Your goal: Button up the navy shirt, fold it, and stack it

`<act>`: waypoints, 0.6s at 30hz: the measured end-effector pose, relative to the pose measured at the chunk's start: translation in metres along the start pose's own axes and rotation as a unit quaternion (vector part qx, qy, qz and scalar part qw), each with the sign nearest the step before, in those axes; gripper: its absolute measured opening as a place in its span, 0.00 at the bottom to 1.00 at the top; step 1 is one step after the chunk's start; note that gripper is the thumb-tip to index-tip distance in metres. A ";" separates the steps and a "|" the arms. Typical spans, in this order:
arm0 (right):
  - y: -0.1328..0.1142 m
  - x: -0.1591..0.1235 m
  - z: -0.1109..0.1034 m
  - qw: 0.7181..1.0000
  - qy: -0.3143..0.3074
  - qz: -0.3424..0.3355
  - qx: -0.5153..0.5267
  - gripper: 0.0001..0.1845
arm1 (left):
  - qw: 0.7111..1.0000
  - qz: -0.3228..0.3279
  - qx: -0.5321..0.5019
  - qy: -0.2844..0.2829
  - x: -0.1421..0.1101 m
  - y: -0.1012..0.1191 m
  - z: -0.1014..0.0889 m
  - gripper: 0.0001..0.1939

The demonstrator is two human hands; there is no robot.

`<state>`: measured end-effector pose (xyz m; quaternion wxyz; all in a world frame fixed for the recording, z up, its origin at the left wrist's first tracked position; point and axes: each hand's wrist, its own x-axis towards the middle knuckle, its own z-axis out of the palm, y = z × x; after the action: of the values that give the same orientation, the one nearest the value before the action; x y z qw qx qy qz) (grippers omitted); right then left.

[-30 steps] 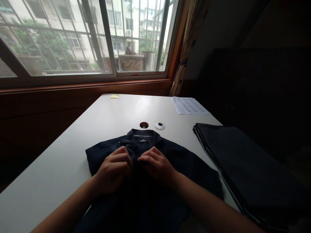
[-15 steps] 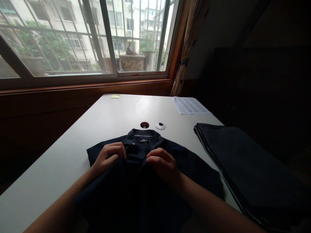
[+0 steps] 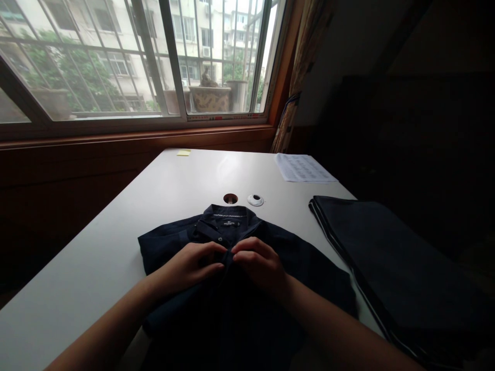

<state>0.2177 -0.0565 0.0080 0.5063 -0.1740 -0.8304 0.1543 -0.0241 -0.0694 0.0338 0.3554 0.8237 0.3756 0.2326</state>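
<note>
A dark navy collared shirt [image 3: 305,257] lies front up on the white table [image 3: 104,232], its collar pointing away from me. A pale button [image 3: 220,239] shows just below the neck opening. My left hand [image 3: 199,263] pinches the shirt's front edge from the left, thumb and fingers closed on the cloth. My right hand [image 3: 261,263] is closed on the opposite front edge, its fingertips almost meeting those of the left. What lies between the fingertips is hidden. The shirt's lower part fades into shadow.
To the right lies a folded dark cloth item [image 3: 379,247] with a pale-edged side. Printed papers [image 3: 303,168] rest at the far right corner, a yellow sticky note [image 3: 183,153] at the far left. A round hole [image 3: 231,198] and its white cover [image 3: 255,200] sit beyond the collar.
My left hand has moved right, bringing the left front edge of the shirt over to my right hand. The right hand has stayed nearly in place.
</note>
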 end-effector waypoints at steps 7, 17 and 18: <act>0.000 0.003 -0.002 1.000 0.002 -0.009 -0.016 0.08 | 0.999 0.015 -0.050 -0.001 0.002 -0.003 0.010 0.12; 0.003 0.002 0.001 1.000 -0.009 -0.013 -0.026 0.10 | 0.983 -0.060 -0.170 -0.013 0.003 0.000 0.006 0.14; 0.004 0.001 0.001 0.999 -0.012 -0.014 -0.033 0.11 | 0.983 -0.062 -0.172 -0.014 0.003 0.000 0.005 0.14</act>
<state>0.2167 -0.0526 0.0067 0.4922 -0.1768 -0.8436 0.1215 -0.0184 -0.0691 0.0308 0.5107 0.7288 0.3752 0.2593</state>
